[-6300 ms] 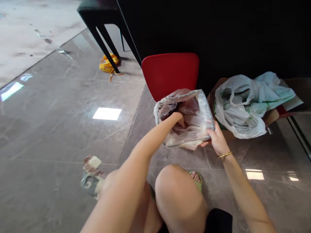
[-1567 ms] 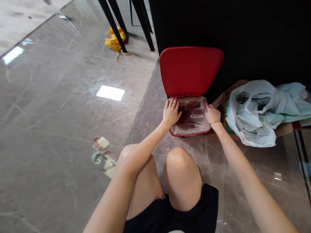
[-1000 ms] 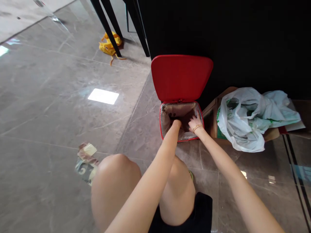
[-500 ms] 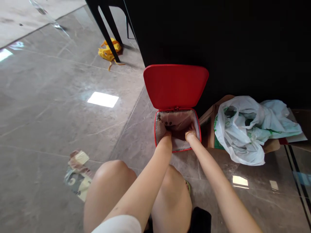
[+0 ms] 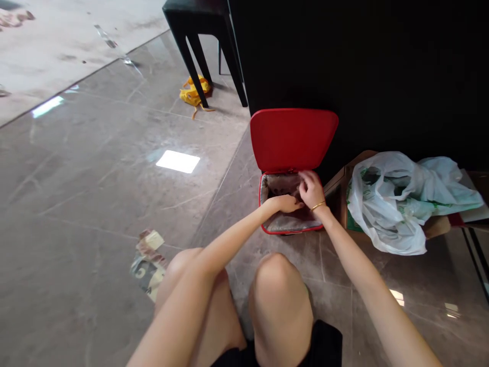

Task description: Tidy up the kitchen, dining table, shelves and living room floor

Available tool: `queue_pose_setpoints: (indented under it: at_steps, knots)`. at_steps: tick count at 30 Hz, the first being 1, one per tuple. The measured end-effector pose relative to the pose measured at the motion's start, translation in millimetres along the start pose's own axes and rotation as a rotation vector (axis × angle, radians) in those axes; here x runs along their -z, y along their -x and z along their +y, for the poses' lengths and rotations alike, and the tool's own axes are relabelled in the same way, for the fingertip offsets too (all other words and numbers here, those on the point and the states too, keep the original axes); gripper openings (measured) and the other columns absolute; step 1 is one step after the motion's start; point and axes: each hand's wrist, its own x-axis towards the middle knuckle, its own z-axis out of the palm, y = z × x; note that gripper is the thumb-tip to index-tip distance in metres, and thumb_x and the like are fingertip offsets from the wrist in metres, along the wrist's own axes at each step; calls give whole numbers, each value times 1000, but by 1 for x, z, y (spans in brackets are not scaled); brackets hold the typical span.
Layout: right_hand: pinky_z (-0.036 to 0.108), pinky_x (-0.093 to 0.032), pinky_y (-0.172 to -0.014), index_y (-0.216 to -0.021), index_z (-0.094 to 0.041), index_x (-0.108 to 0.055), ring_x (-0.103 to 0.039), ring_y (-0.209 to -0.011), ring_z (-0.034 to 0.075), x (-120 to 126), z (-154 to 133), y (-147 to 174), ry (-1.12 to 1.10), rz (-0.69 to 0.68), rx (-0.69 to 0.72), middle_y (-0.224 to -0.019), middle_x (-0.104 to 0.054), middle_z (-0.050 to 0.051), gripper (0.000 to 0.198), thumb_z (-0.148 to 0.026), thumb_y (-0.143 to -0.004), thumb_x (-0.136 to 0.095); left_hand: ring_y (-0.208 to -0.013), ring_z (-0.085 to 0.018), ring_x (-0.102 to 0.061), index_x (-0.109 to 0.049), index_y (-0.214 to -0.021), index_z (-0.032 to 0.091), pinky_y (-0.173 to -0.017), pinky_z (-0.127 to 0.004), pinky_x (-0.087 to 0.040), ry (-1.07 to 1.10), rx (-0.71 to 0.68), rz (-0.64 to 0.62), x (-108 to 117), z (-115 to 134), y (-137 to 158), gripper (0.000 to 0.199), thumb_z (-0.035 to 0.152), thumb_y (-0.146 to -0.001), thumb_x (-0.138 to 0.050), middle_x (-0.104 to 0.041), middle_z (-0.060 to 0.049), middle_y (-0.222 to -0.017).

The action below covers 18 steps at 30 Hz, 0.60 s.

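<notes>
A red bin (image 5: 292, 232) stands on the floor in front of my knees, its red lid (image 5: 294, 137) tipped back upright. A greyish plastic liner bag (image 5: 284, 223) covers the inner walls and meets the rim. My left hand (image 5: 288, 203) reaches over the bin mouth from the left, palm down, fingers stretched to the right; I see nothing held in it. Close beside it, my right hand (image 5: 312, 189), with a gold bangle at the wrist, is over the right side of the opening. Its fingers are slightly blurred and look apart. The bin's bottom is dark.
Right of the bin, a white plastic bag (image 5: 397, 204) lies over an open cardboard box (image 5: 344, 178). A black panel (image 5: 362, 66) rises behind. A black stool (image 5: 198, 30) stands at the back, with a yellow cloth item (image 5: 194, 94) by its leg. A crumpled wrapper (image 5: 148, 265) lies left.
Both hands have come up from deep inside the bin to its mouth and closer together. My left hand has turned to point right. The view has shifted slightly left.
</notes>
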Motion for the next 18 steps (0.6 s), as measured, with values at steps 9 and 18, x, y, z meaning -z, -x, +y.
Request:
queue_pose_setpoints:
  at_steps: [9, 18]
  knots:
    - [55, -19, -116, -151, -5, -26, -18, -147, 30, 115, -33, -83, 191, 324, 132, -155, -28, 18, 63, -13, -89, -36, -104, -25, -65, -75, -96, 21, -98, -38, -36, -415, -249, 113, -38, -31, 92, 21, 32, -81, -66, -75, -12, -98]
    - [67, -26, -106, -152, -16, -31, -34, -133, 39, 108, -15, -69, 274, 297, 152, -137, -38, 17, 61, -21, -91, -37, -108, -26, -66, -70, -115, 15, -102, -37, -36, -479, -76, 118, 3, -54, 95, 39, 38, -86, -57, -74, -18, -102]
